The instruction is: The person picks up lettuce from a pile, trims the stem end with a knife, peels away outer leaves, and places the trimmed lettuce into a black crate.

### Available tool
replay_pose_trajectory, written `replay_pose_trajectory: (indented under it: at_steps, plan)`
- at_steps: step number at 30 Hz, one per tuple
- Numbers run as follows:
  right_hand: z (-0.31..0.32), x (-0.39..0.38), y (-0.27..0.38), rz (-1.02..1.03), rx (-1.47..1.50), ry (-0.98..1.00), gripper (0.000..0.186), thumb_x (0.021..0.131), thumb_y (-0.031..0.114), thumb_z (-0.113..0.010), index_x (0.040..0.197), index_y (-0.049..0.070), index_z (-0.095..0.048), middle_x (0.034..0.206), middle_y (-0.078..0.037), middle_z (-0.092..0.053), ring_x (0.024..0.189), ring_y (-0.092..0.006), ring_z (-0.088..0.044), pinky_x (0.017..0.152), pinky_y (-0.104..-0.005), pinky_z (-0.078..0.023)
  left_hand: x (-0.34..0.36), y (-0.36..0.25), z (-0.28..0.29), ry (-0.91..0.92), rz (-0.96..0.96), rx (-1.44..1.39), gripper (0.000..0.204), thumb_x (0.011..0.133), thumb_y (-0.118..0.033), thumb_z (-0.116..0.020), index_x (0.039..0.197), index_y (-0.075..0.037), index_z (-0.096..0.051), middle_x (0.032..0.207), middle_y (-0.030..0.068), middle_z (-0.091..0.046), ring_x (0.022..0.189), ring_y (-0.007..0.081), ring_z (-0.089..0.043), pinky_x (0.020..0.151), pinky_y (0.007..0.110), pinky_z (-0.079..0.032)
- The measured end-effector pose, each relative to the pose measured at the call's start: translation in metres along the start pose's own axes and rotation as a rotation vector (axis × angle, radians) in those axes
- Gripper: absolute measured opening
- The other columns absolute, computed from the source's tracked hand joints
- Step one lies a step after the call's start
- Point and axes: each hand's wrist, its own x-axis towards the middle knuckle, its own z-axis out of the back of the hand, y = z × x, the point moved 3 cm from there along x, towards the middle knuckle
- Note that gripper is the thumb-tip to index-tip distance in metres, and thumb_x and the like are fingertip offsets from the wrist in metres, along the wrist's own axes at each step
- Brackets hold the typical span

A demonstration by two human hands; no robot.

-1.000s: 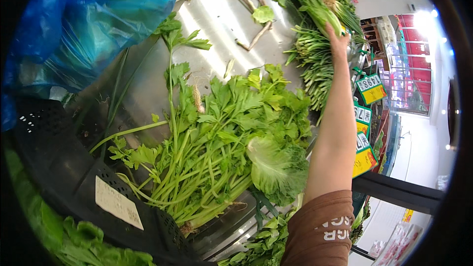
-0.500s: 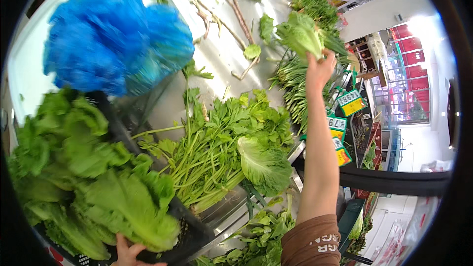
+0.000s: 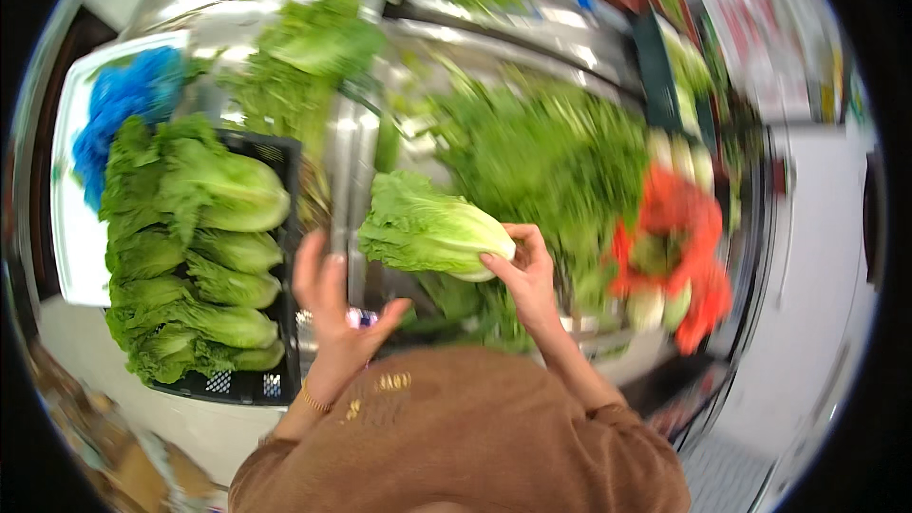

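In front of my body a head of romaine lettuce (image 3: pixel 427 228) lies sideways in the air, its leafy end to the left. My right hand (image 3: pixel 528 275) pinches it by the pale root end. Left of it, my left hand (image 3: pixel 337 299) is raised with thumb and fingers spread, holding nothing; it is slightly blurred. Beside that hand stands a black plastic crate (image 3: pixel 293 171), filled with several lettuce heads (image 3: pixel 223 190) whose pale ends point right.
A crumpled blue plastic bag (image 3: pixel 133 104) rests on a white foam box (image 3: pixel 71 247) at the left. Loose leafy greens (image 3: pixel 541 152) cover the metal counter (image 3: pixel 366 133). To the right lies a red plastic bag (image 3: pixel 698 256) around pale vegetables. Green crates stand beyond it.
My right hand has come back from the far display toward my body with a lettuce. My left hand has left the crate's lettuce and opened. The view has swung rightward.
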Motion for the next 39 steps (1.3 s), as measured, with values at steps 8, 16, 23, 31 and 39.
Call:
replay_pose_trajectory:
  at_steps: [8,16,23,31,39]
  plan:
    - [0.103,-0.123,-0.064,0.047,-0.102,-0.002,0.038,0.081,0.012,-0.073,0.112,0.003,-0.054,0.107,-0.009,-0.055,0.097,-0.0192,-0.058,0.085,-0.0311,-0.050,-0.079,-0.102,-0.168,0.654,-0.410,-0.060,0.108,0.056,-0.020,-0.088,0.147,-0.011,-0.032,0.128,0.0169,-0.048,0.118,0.0371,-0.049,0.100,0.045,-0.043]
    - [0.290,-0.112,-0.215,-0.043,-1.340,-0.520,0.033,0.076,0.014,-0.067,0.104,0.004,-0.053,0.101,-0.017,-0.054,0.101,-0.0346,-0.052,0.083,-0.0461,-0.044,-0.101,-0.113,-0.178,0.601,0.092,-0.203,0.082,0.064,-0.022,-0.086,0.131,-0.004,-0.043,0.118,0.0149,-0.056,0.110,0.0248,-0.057,0.093,0.035,-0.048]
    - [0.319,-0.130,-0.211,-0.076,-1.088,-0.295,0.025,0.079,0.018,-0.063,0.098,0.004,-0.053,0.096,-0.018,-0.060,0.084,-0.0381,-0.061,0.076,-0.0495,-0.048,-0.114,-0.157,-0.190,0.591,-0.130,0.076,0.073,0.062,-0.021,-0.084,0.124,-0.005,-0.048,0.118,0.0134,-0.056,0.111,0.0272,-0.055,0.096,0.038,-0.044]
    - [0.259,-0.189,-0.108,0.387,-0.610,0.116,0.032,0.080,0.014,-0.070,0.107,0.008,-0.054,0.089,-0.015,-0.066,0.077,-0.0298,-0.067,0.063,-0.0398,-0.053,-0.132,-0.190,-0.192,0.732,-0.100,-0.014,0.082,0.059,-0.023,-0.087,0.127,-0.003,-0.047,0.120,0.0151,-0.055,0.113,0.0275,-0.054,0.098,0.037,-0.043]
    - [0.295,-0.157,-0.173,0.038,-0.691,0.169,0.026,0.082,0.018,-0.065,0.101,0.006,-0.051,0.074,-0.019,-0.063,0.073,-0.0424,-0.061,0.067,-0.0475,-0.049,-0.135,-0.195,-0.175,0.673,-0.226,-0.089,0.068,0.057,-0.014,-0.086,0.116,-0.006,-0.053,0.124,0.0128,-0.054,0.114,0.0295,-0.050,0.097,0.038,-0.041]
